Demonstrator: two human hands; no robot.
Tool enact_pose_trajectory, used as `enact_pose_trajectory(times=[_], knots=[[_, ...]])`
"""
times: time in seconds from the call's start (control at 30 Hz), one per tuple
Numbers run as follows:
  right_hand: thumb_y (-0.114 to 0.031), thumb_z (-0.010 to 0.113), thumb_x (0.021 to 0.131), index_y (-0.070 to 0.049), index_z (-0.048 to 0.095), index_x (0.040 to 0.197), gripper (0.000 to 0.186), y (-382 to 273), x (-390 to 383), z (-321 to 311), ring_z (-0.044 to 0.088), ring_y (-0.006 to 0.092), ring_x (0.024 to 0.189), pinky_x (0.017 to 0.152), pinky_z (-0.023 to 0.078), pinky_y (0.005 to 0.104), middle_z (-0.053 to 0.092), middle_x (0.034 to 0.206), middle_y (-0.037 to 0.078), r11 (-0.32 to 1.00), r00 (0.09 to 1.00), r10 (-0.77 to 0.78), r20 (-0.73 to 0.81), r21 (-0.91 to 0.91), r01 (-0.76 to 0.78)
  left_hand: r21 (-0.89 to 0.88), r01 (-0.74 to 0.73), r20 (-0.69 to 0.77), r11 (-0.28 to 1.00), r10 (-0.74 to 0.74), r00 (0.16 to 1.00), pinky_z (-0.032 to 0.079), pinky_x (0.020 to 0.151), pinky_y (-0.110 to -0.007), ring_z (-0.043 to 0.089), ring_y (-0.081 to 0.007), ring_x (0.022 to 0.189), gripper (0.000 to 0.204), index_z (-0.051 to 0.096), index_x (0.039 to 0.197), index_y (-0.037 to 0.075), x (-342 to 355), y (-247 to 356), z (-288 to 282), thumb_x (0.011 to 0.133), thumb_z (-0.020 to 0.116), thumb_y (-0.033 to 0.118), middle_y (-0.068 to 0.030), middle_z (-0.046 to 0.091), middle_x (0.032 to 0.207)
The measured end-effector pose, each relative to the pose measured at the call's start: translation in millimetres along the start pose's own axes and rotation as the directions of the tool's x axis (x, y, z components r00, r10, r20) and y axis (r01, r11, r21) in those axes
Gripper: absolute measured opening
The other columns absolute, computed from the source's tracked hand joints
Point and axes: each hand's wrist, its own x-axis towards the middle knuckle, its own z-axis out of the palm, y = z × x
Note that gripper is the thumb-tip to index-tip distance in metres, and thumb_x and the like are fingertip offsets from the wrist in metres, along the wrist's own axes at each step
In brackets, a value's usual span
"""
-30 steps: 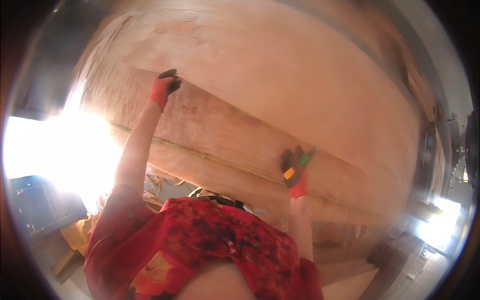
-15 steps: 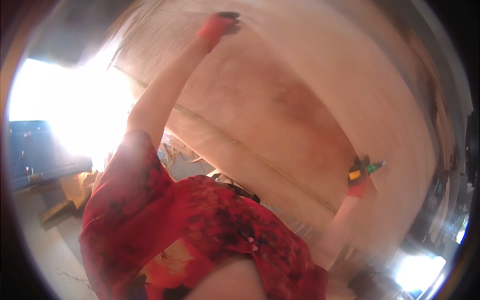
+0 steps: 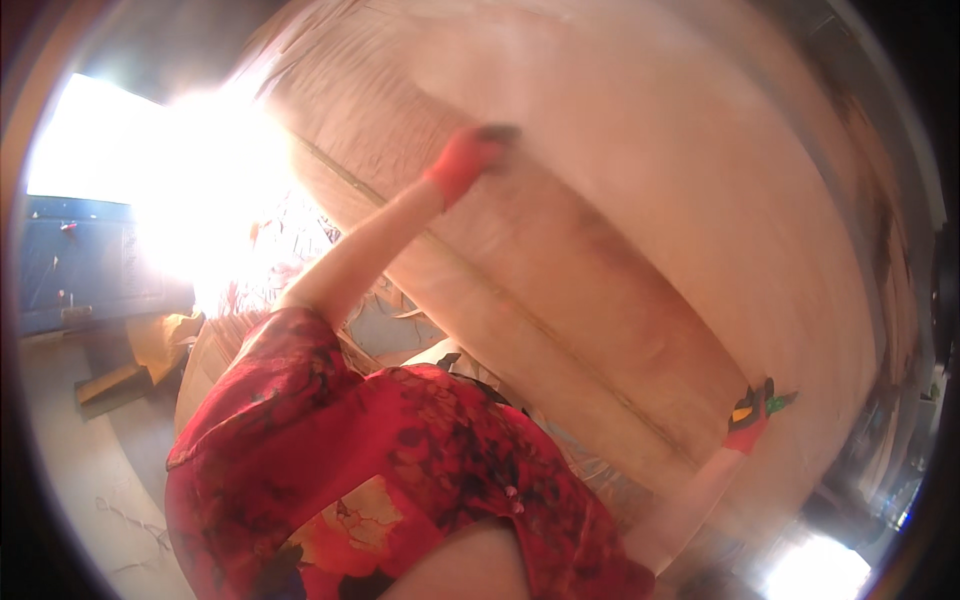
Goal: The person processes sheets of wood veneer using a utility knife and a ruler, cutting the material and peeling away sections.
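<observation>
Currently left hand [image 3: 474, 160] is showing blurred, grip unreadable; right hand [image 3: 750, 418] is gripping one green tool [image 3: 779, 402]. Both gloved, the two are sitting where one pale wood sheet [image 3: 650, 150] is meeting one darker strip [image 3: 600, 290], near side.

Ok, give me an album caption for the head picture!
Left hand and right hand, both gloved, over tan sheets; right holds a green tool.

Tan sheet [image 3: 620, 300], red-black gloves [image 3: 466, 166], floral shirt [image 3: 430, 430]
</observation>
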Motion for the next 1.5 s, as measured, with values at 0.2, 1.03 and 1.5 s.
enact_pose_trajectory(times=[0.2,1.03,1.5], knots=[[-0.012,0.064,0.096,-0.007,0.055,0.143,0.048,18,5,-16,0.047,0.0067,0.065,0.057,0.038,0.0212,0.058,0.101,0.002,0.991,0.991,0.062,-0.118,-0.109,-0.075,-0.114,0.305,-0.065,0.945,-0.313,0.947,0.061,0.081,-0.034,0.073,-0.0223,0.092,0.042,0.061,0.135,0.001,-56,-44,29,0.093,0.055,0.001,-0.0100,0.070,0.110],[-0.020,0.057,0.099,-0.011,0.057,0.143,0.045,80,75,-130,0.062,0.0199,0.083,0.065,0.046,0.0321,0.065,0.121,0.010,0.878,0.982,-0.079,-0.171,-0.479,-0.013,-0.226,0.270,-0.252,0.936,-0.324,0.912,0.061,0.076,-0.033,0.071,-0.0196,0.086,0.049,0.060,0.140,0.012,-63,-72,58,0.092,0.056,0.001,-0.0088,0.069,0.107],[-0.027,0.067,0.095,-0.019,0.069,0.127,0.033,131,-50,105,0.031,0.0402,0.145,0.117,0.032,0.0526,0.038,0.160,0.009,-0.114,0.486,-0.178,0.855,-0.509,0.853,0.251,-0.075,-0.132,0.965,0.111,0.985,0.061,0.066,-0.033,0.070,-0.0210,0.069,0.038,0.067,0.129,0.005,19,-68,-19,0.092,0.060,0.006,-0.0085,0.068,0.091]])
